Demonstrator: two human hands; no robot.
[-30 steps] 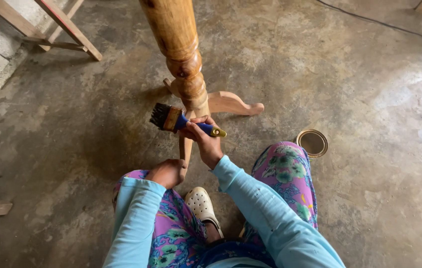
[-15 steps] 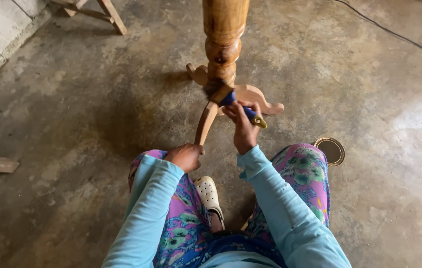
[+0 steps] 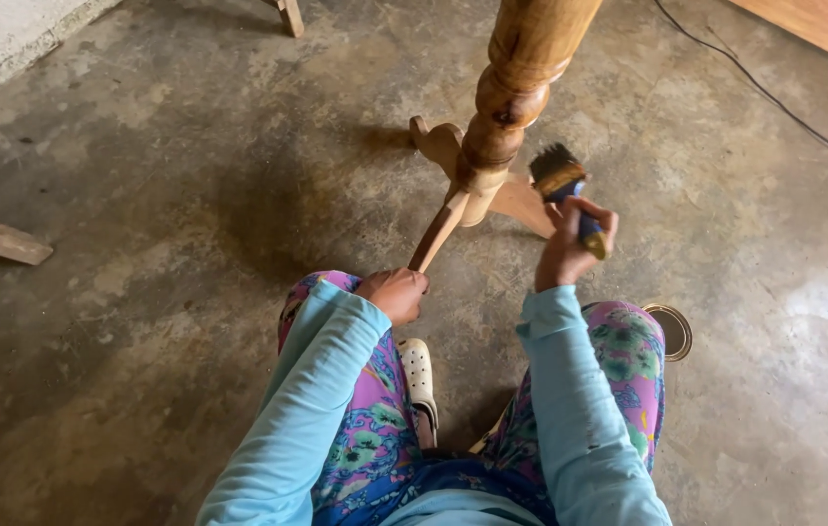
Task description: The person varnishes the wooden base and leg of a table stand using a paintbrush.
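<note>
At centre frame, our left hand (image 3: 396, 293) gripped the near foot of the turned wooden stand (image 3: 492, 146). Right of it, our right hand (image 3: 570, 248) held a paintbrush (image 3: 562, 185), bristles raised beside the column. Stained concrete floor (image 3: 141, 195) lay around us.

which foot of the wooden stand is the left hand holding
The long foot that slants toward the person: the left hand grips its lower tip. The foot pointing away and the one beside the brush are untouched.
</note>
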